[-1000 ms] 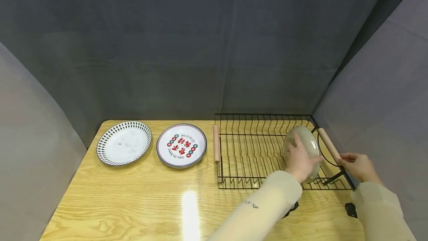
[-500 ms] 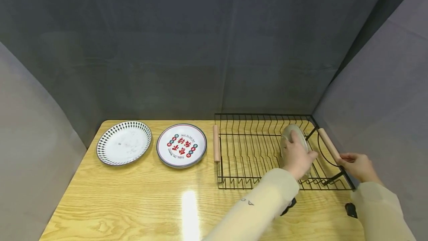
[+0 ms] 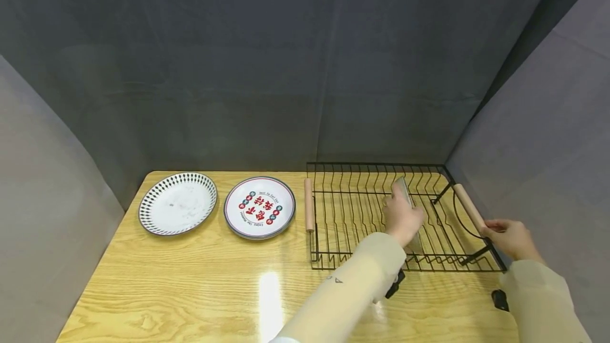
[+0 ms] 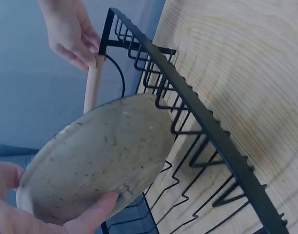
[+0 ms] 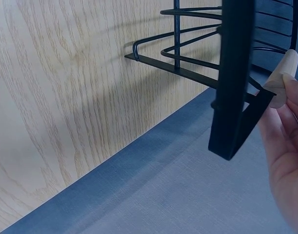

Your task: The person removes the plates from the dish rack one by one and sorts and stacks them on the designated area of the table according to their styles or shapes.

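Observation:
My left hand (image 3: 401,218) pinches a speckled grey-beige plate (image 4: 100,156) at its rim, thumb on one face. In the head view the plate stands nearly edge-on among the wires of the black dish rack (image 3: 352,253), mostly hidden behind the hand. At the rack's right end, my right hand (image 3: 513,237) holds the front end of the wooden handle (image 3: 468,205). Its thumb and fingers close around that handle (image 5: 285,68) in the right wrist view.
Left of the rack lies a white plate with red lettering (image 3: 259,208), seemingly stacked on another. Farther left is a white plate with a black diamond rim (image 3: 177,204). A second wooden handle (image 3: 308,205) is at the rack's left end. Grey cloth walls (image 3: 238,94) border the table.
My left hand has moved left along the rack with the plate, which has turned from showing its broad face to nearly edge-on. The right hand stays on the handle.

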A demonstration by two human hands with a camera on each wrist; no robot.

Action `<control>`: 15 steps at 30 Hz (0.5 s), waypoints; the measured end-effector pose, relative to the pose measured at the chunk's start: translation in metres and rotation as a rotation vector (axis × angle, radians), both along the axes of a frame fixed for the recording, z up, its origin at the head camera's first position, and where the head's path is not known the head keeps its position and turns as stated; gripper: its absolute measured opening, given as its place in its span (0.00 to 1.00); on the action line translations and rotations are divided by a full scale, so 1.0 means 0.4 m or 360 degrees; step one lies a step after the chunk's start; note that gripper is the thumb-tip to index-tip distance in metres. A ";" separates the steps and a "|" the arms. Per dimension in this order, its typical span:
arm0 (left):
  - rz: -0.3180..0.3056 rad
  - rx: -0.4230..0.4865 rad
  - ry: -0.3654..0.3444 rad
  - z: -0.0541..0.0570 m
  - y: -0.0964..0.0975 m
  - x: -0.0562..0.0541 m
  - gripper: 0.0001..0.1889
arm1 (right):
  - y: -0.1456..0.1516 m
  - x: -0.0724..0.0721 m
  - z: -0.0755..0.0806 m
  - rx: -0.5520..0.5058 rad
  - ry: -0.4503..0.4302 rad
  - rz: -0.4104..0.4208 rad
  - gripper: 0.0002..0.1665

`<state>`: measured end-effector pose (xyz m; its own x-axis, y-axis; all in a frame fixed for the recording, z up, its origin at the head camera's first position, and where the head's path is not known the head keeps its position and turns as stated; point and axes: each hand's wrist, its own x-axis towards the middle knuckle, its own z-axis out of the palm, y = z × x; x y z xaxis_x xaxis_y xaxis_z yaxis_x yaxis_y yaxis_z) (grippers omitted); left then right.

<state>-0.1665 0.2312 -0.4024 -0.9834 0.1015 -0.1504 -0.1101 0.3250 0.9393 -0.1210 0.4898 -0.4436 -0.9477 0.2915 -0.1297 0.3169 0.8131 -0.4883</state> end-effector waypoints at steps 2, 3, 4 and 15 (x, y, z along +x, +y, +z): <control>0.0005 0.0027 -0.0029 -0.004 -0.010 -0.006 0.34 | 0.003 0.003 0.000 0.0004 -0.0002 0.0002 0.37; 0.0009 0.0058 -0.0044 -0.007 -0.014 -0.010 0.34 | 0.005 0.004 0.000 0.0005 -0.0001 0.0004 0.37; 0.0005 0.0094 -0.0064 -0.010 -0.018 -0.014 0.34 | 0.006 0.004 0.000 0.0007 -0.0001 0.0006 0.37; 0.0010 0.0313 -0.0033 -0.035 -0.062 -0.038 0.31 | 0.001 0.002 -0.002 0.0011 0.0013 0.0016 0.36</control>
<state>-0.1819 0.2062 -0.4165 -0.9810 0.1249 -0.1483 -0.1313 0.1346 0.9822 -0.1200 0.4903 -0.4444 -0.9516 0.2829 -0.1196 0.3047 0.8197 -0.4850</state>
